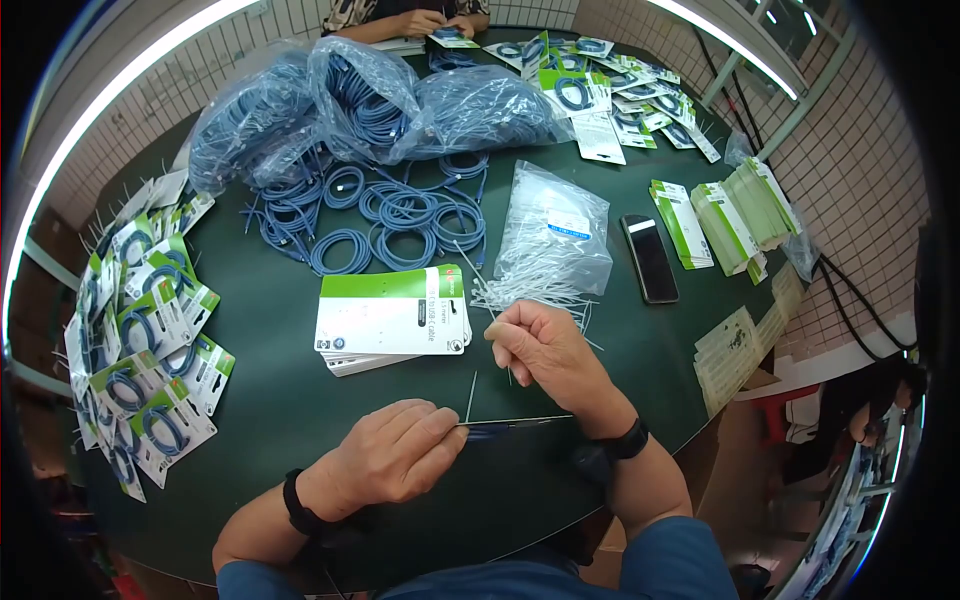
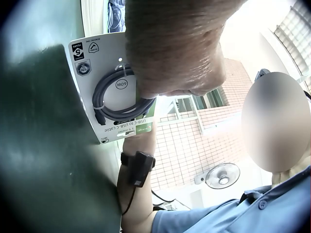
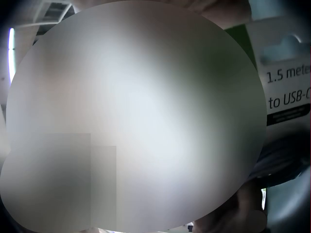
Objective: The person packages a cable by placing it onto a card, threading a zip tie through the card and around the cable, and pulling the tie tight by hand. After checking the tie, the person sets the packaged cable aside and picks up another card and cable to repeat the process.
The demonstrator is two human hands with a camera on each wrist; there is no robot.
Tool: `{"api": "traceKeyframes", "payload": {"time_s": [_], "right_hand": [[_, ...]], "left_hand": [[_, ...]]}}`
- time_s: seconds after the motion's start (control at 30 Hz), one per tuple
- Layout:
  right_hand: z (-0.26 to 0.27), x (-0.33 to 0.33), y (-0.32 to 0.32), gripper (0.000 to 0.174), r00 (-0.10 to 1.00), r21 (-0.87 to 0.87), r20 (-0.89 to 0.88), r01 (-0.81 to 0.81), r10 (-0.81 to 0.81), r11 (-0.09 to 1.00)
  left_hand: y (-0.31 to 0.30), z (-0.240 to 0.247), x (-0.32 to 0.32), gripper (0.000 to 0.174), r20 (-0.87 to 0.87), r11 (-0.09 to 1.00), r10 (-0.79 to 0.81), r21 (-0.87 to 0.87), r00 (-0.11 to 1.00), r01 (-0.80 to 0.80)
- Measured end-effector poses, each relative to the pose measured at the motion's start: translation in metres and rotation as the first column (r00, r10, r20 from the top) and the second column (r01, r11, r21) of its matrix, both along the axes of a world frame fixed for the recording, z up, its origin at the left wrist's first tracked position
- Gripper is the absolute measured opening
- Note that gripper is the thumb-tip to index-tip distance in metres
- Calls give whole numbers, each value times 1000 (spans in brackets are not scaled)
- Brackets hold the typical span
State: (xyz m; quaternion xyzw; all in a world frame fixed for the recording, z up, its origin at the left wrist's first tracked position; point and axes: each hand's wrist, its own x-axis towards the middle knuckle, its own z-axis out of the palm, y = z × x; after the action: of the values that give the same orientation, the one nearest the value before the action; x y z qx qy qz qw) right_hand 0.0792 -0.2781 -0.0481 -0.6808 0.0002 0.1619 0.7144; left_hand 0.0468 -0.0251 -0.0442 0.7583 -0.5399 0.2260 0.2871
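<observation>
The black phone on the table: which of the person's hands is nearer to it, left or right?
Right. In the head view, the right hand is just below and left of the phone; the left hand, gripping the cable card, is farther down and left.

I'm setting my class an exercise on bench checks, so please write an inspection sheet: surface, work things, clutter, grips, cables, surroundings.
Surface: green table with a curved edge; spills, nothing seen.
Work things: held card bearing a coiled cable; card stack; open-looking bag with white ties spread at its near end.
Clutter: phone right of the bag; finished-looking packs heaped at left and far right.
Grips: left hand holds the card; right hand, fingers curled, seems to pinch a thin white tie.
Cables: loose blue coils beyond the card stack; more in clear bags.
Surroundings: another person's hands across the table; fan behind; tiled walls.
</observation>
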Motion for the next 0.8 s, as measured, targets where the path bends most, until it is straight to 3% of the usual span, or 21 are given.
{"api": "traceKeyframes", "payload": {"time_s": [0.07, 0.2, 0.37, 0.5, 0.7, 0.8], "right_hand": [[-5, 1, 1, 17, 981, -252, 196, 68, -18, 965], [-7, 1, 1, 18, 961, -338, 275, 126, -30, 933], [-5, 3, -1, 18, 966, -317, 260, 100, -15, 943], [-4, 6, -4, 17, 976, -234, 213, 18, 33, 972], [0, 3, 0, 13, 996, 74, -87, 16, -10, 997], [-6, 4, 4, 13, 988, 138, -152, 9, 12, 990]], "left_hand": [[0, 1, 0, 14, 4, 1000, 3, -4, 1000, -3], [1, 3, -1, 13, 10, 1000, 13, -8, 1000, -13], [2, 3, 0, 12, 24, 1000, 27, -17, 999, -26], [3, 4, 1, 12, 21, 999, 35, -23, 999, -34], [3, 0, 2, 15, -48, 999, 32, -10, 998, -33], [2, -3, 5, 19, -51, 999, 38, -33, 998, -40]]}}
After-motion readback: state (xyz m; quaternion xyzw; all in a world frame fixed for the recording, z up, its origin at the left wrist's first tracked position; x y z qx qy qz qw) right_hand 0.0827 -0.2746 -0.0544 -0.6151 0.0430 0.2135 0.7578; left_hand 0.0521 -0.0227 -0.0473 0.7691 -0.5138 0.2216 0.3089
